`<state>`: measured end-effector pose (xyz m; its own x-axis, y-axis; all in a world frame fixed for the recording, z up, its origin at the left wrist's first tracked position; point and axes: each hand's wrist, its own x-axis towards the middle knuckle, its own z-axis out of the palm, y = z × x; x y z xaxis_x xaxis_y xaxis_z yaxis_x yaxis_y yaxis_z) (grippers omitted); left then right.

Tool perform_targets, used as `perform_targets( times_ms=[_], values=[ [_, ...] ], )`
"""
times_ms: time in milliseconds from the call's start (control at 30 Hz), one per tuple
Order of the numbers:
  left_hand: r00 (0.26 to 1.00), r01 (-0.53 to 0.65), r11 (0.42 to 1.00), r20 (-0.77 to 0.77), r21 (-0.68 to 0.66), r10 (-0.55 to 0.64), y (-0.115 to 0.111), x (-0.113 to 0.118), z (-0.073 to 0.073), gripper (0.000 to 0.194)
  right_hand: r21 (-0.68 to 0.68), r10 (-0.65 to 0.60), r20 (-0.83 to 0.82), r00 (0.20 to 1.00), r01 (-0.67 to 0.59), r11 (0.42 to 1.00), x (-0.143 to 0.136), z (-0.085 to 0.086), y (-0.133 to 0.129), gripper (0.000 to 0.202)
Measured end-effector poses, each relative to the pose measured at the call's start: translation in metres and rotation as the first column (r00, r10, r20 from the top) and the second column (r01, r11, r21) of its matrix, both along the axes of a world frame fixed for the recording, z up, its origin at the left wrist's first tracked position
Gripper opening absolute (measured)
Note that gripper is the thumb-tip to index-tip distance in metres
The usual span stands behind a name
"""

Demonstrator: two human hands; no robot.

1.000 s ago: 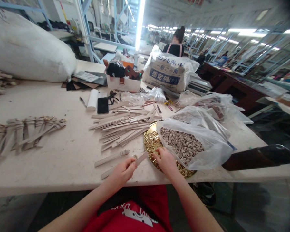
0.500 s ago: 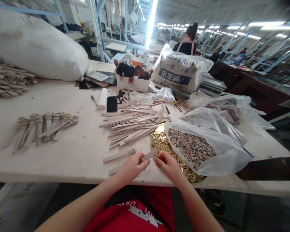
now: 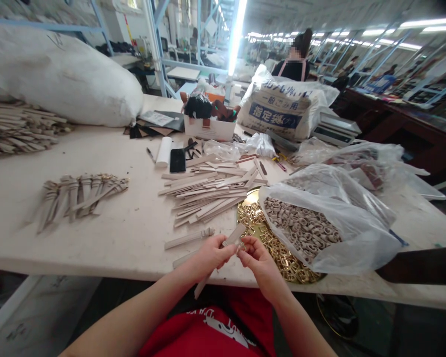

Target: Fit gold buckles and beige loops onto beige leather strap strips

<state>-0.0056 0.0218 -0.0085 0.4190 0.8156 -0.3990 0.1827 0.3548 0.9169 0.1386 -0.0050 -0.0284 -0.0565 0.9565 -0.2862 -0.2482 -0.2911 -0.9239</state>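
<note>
The pale table (image 3: 141, 213) spans the view, with the plastic bag (image 3: 360, 250) of small loops on the right, the heap of strips (image 3: 208, 191) beyond the hands, and the round gold dish (image 3: 253, 194) of metal pieces partly under the bag. At the near edge, the left hand (image 3: 217, 253) and right hand (image 3: 258, 255) almost meet, fingertips close together. The left thumb and fingers are closed on a pale strip (image 3: 236, 233); its long axis slants away from the body and to the right, its far end rising past the fingertips towards the dish. Another length shows below the left hand, slanting down to the left; whether it is the same strip I cannot tell. The right thumb and forefinger are pinched together on a small shiny piece (image 3: 243, 246), probably gold metal. It lies on the right-hand side of the strip, nearer the right hand, just beside the left fingertips; whether it touches the strip is too small to tell
</note>
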Motion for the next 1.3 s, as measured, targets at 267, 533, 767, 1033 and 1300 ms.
perform_targets(
  times_ms=[267,533,767,1033,1300],
  values=[
    [0.998,0.056,0.996,-0.023,0.071,-0.055,-0.001,-0.007,-0.006,0.033,0.083,0.005,0.071,0.997,-0.011,0.996,0.003,-0.001,0.001,0.026],
    [0.941,0.223,0.927,-0.314,0.301,-0.125,-0.013,-0.019,-0.012,0.032,-0.23,-0.257,-0.304,0.917,0.191,0.954,0.003,-0.007,0.004,0.031],
    [0.91,0.254,0.881,-0.408,0.399,-0.078,-0.016,-0.009,-0.006,0.02,-0.249,-0.21,-0.284,0.935,0.139,0.958,-0.014,-0.016,-0.01,0.023],
    [0.981,0.147,0.971,-0.15,0.187,-0.119,-0.02,-0.007,-0.006,0.022,0.041,-0.157,-0.033,0.987,0.158,0.987,-0.026,-0.015,-0.02,0.014],
    [0.977,0.149,0.969,-0.184,0.199,-0.112,-0.024,-0.012,-0.012,0.029,-0.234,-0.257,-0.331,0.908,0.185,0.954,-0.027,-0.02,-0.017,0.018]
  ],
)
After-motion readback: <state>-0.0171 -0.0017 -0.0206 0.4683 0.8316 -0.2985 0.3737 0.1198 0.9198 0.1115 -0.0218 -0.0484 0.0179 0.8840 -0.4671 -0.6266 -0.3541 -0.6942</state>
